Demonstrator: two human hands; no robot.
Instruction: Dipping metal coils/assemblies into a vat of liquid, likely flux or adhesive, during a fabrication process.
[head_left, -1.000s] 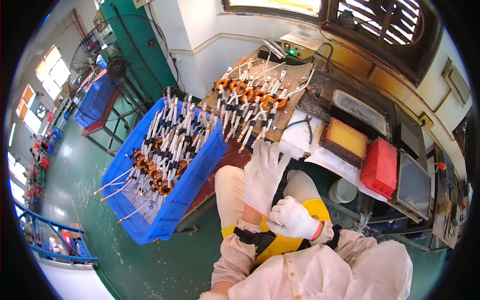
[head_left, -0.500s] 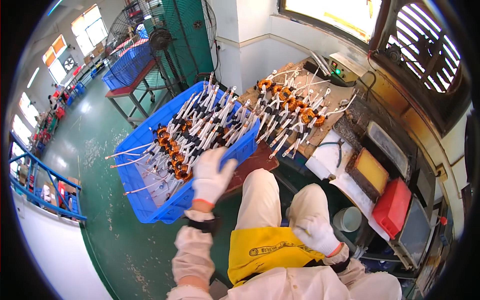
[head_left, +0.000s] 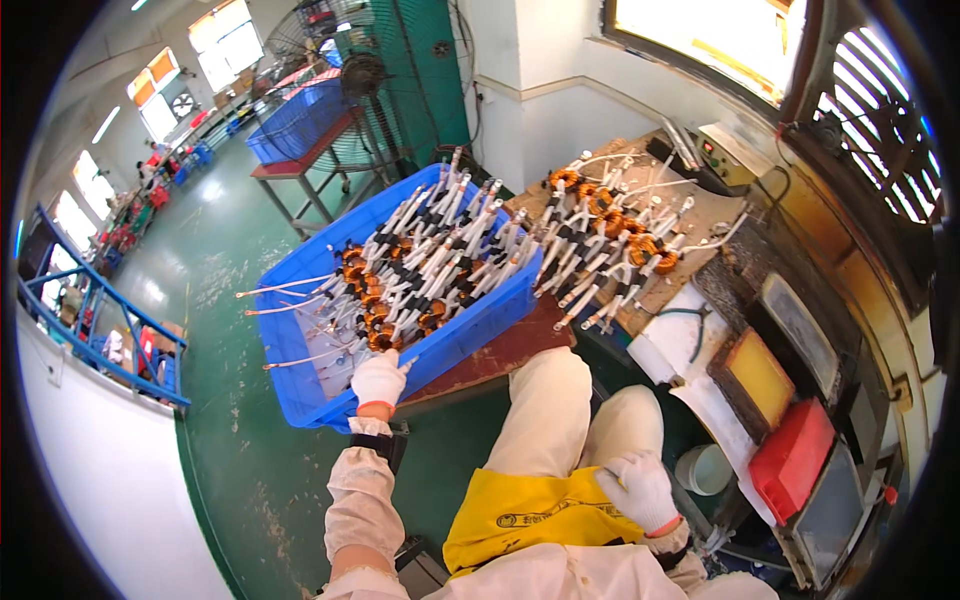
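My left hand [head_left: 380, 379], in a white glove, is at the near wall of a blue plastic crate [head_left: 470, 345], beside the nearest coil. Its thumb stands apart and nothing shows in its grasp; the fingertips are partly hidden. The crate holds many copper-wound ring coils [head_left: 378, 312] with white leads, black sleeves and metal lugs. Several leads stick out over its left side. Against my right thigh, above a yellow apron cloth [head_left: 540, 515], rests my gloved right hand [head_left: 640, 490], loosely closed, with nothing visible in it.
More coils [head_left: 605, 215] lie on a brown board at the right, near a device [head_left: 715, 165]. A yellow block in a dark frame [head_left: 755, 375], a red box [head_left: 792, 458] and a white bucket [head_left: 703, 470] stand at my right. A large fan [head_left: 365, 75] stands behind the crate.
My left hand has moved left and back toward me along the crate's near wall, away from the leads. My right hand stays on my lap. The whole view has turned a little left.
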